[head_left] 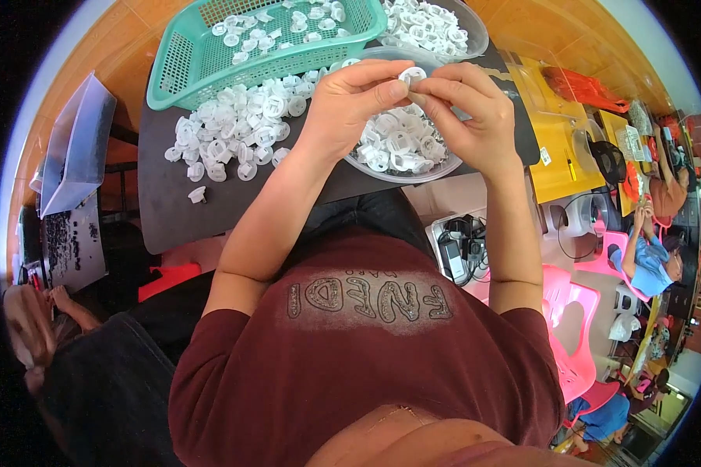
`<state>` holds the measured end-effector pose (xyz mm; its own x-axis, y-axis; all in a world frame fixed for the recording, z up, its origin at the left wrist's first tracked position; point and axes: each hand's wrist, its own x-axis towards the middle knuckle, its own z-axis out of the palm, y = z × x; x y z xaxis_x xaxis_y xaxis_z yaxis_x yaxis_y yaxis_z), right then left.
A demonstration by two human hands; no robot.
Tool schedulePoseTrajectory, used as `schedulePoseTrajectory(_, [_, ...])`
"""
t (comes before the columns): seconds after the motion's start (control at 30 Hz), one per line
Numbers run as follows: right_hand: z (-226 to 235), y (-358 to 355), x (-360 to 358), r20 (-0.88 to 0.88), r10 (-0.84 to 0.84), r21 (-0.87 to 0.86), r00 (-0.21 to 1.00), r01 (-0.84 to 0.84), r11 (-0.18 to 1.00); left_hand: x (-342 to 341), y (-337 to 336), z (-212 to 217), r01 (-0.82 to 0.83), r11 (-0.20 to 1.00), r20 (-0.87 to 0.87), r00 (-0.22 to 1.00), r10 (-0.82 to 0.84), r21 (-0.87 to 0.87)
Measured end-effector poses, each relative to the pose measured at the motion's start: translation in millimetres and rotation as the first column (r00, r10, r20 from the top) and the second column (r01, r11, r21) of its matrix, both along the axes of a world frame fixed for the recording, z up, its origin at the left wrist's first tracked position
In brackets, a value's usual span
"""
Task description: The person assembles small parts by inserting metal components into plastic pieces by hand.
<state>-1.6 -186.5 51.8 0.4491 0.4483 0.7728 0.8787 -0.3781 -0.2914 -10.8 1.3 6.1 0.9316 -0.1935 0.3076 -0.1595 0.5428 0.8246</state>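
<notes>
Between the fingertips of both my hands is a small white round plastic part [412, 75], held above a clear bowl [401, 177] of similar white pieces. My left hand [360, 95] pinches it from one side with thumb and index finger. My right hand [469, 109] grips its other side, fingers pressed together. To the left, a loose heap of white plastic parts [237, 124] lies on the dark table [167, 222]. One single white piece [198, 194] sits apart near the table's front edge. My fingers partly hide the held part.
A green perforated basket [171, 74] with scattered white pieces stands behind the heap. Another full clear bowl [481, 35] is at the back right. Below the table, a white tray [436, 227] holds dark devices and cables. Pink chairs [572, 335] and seated people are at right; another person sits at left.
</notes>
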Motion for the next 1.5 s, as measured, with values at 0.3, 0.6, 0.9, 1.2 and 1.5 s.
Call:
schedulePoseTrajectory(0.3, [-11, 17, -9, -0.188, -0.046, 0.259, 0.981, 0.095, 0.961, -3, -4, 4, 0.043, 0.996, -0.024, 0.999, -0.045, -0.082])
schedulePoseTrajectory(0.6, [-12, 18, -12, -0.159, -0.093, 0.249, 0.983, 0.131, 0.96, -2, -3, -1, 0.028, 0.999, -0.017, 0.999, -0.028, -0.035])
schedulePoseTrajectory(0.9, [-19, 19, -11, -0.605, 0.119, 0.448, 0.787, 0.213, 0.868, -1, -5, -1, -0.027, 0.998, 0.063, 0.998, 0.024, 0.058])
schedulePoseTrajectory(1.2, [-23, 11, 3, -0.059, -0.046, 0.052, 0.997, 0.049, 0.997, 3, 0, -3, 0.036, 0.995, -0.157, 0.986, -0.05, -0.093])
schedulePoseTrajectory(1.5, [-17, 3, 31, 0.099, 0.075, -0.048, 0.992, -0.071, 0.996, 8, 2, -5, 0.068, 0.997, -0.2, 0.977, -0.076, -0.047])
